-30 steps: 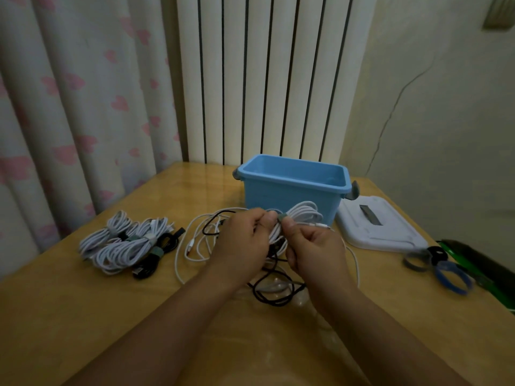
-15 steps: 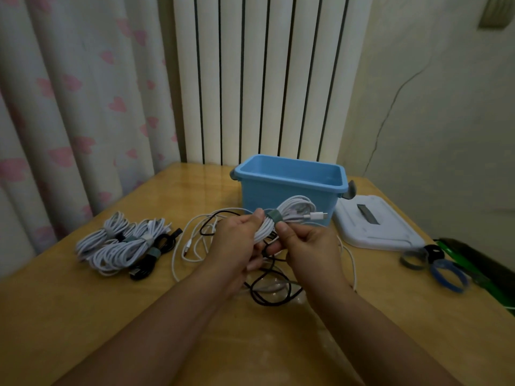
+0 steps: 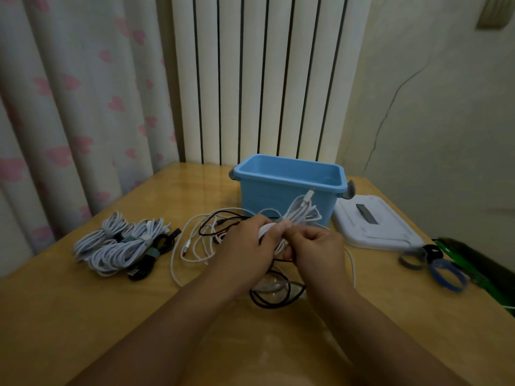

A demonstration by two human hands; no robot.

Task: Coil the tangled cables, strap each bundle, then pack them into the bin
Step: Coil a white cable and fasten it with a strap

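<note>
Left hand: our left hand (image 3: pixel 245 252) has its fingers curled round the near end of a coiled bundle of white cable (image 3: pixel 299 214), gripping it just above the tabletop.
Right hand: our right hand (image 3: pixel 317 249) meets the left at the middle of that bundle, thumb and forefinger pinching at the grey-green fabric strap (image 3: pixel 278 222) wrapped round the coil.
Held bundle: its loops fan out up and to the right, in front of the bin's near wall, with a white plug end sticking up near the bin's rim.
Bin: we see the light blue rectangular plastic bin (image 3: pixel 288 185) standing open at the far middle of the yellow wooden table (image 3: pixel 83 316); we cannot make out anything inside it.
Loose cables: a tangle of uncoiled white and black cables (image 3: pixel 206 240) lies on the table under and to the left of our hands, a black loop showing just below our wrists.
Finished bundles: a cluster of strapped white and black cable coils (image 3: pixel 122 246) lies well to the left.
Lid: a white flat plastic lid (image 3: pixel 376 224) rests just right of the bin.
Spare straps: grey and blue looped straps (image 3: pixel 434 266) lie near the right edge, blurred.
</note>
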